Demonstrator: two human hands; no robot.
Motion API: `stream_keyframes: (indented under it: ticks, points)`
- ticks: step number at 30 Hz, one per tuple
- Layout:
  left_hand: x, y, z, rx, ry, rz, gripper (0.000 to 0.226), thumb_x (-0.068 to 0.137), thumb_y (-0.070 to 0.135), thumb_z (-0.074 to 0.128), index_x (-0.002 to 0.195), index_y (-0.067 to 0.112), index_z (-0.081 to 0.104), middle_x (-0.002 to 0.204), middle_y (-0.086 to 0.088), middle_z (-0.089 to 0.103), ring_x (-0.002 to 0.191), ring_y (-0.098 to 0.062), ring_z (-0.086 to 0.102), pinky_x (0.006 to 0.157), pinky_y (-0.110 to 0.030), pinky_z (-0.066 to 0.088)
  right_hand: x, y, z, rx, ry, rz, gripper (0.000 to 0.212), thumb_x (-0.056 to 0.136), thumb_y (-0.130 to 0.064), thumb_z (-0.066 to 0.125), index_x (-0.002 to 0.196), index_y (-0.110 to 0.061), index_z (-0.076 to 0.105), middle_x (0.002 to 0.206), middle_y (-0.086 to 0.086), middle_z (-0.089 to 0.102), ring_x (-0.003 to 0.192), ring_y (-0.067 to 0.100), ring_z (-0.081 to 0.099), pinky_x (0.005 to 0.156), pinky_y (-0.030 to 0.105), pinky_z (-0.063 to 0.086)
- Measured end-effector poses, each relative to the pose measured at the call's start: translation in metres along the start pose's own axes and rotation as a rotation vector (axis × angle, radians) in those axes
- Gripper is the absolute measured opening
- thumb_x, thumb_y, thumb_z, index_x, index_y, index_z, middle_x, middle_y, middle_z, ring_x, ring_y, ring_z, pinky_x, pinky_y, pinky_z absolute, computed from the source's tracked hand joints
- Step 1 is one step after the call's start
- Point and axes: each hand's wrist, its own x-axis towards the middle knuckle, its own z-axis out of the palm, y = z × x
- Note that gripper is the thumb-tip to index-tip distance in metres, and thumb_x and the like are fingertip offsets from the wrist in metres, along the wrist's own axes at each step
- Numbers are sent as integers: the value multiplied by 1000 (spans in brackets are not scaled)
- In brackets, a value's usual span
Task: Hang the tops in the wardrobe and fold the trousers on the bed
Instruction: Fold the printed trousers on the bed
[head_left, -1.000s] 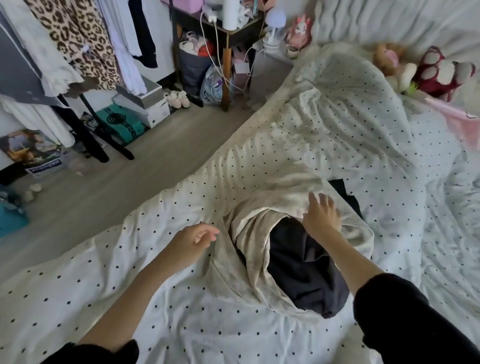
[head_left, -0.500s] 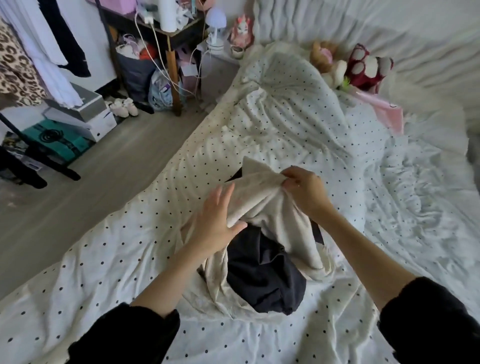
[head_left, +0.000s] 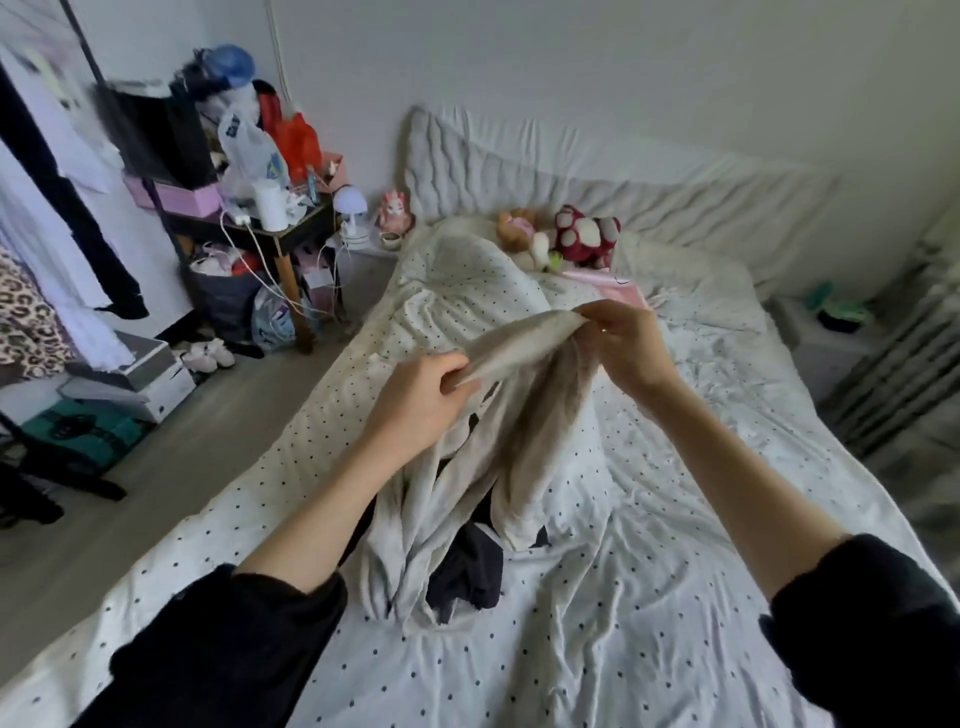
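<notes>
A pale beige, soft cotton garment hangs above the middle of the white, black-dotted duvet on the bed. Its upper edge is stretched into a taut band between the two hands, and the rest falls in long loose folds whose lower ends rest on the duvet. The left hand has its fingers curled round the near end of that edge; the right hand pinches the far end between thumb and fingertips. Beneath and between the folds lies a crumpled black fabric garment, touching the beige one and largely covered by it. Whether the beige piece is a top or trousers cannot be told, since its shape is lost in the folds. The black piece's form is equally unclear. Black sleeves are cut off at the bottom edge.
</notes>
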Motion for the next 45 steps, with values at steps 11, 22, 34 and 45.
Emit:
stream_keyframes:
  ticks: [11, 22, 34, 45]
  points:
    - [-82, 170, 98, 170, -101, -155, 15, 89, 15, 57, 74, 14, 58, 67, -2, 57, 67, -25, 56, 59, -33, 42, -104, 75, -199, -109, 89, 2, 25, 84, -1, 56, 103, -6, 71, 87, -3, 64, 73, 8, 57, 64, 15, 42]
    - [-41, 343, 212, 22, -86, 105, 11, 90, 12, 59, 94, 19, 67, 80, 16, 61, 70, -7, 56, 61, -15, 39, -159, 149, -410, -58, 227, 162, 20, 80, -16, 73, 99, -10, 75, 82, 0, 73, 67, 2, 58, 77, 30, 53]
    - [-152, 262, 337, 461, -1388, -232, 28, 91, 24, 59, 117, 15, 64, 101, 4, 66, 85, -7, 57, 78, -21, 43, -315, 334, -350, -276, -638, 630, 23, 92, -16, 58, 109, -5, 70, 107, 9, 71, 96, 19, 66, 66, 14, 48]
    - [-167, 177, 440, 420, -956, -249, 44, 92, 25, 56, 134, 15, 48, 136, -6, 47, 126, -20, 43, 101, -27, 32, -291, 450, -308, -444, -462, 654, 35, 98, -23, 47, 130, -12, 52, 127, 12, 59, 115, 28, 56, 95, 36, 43]
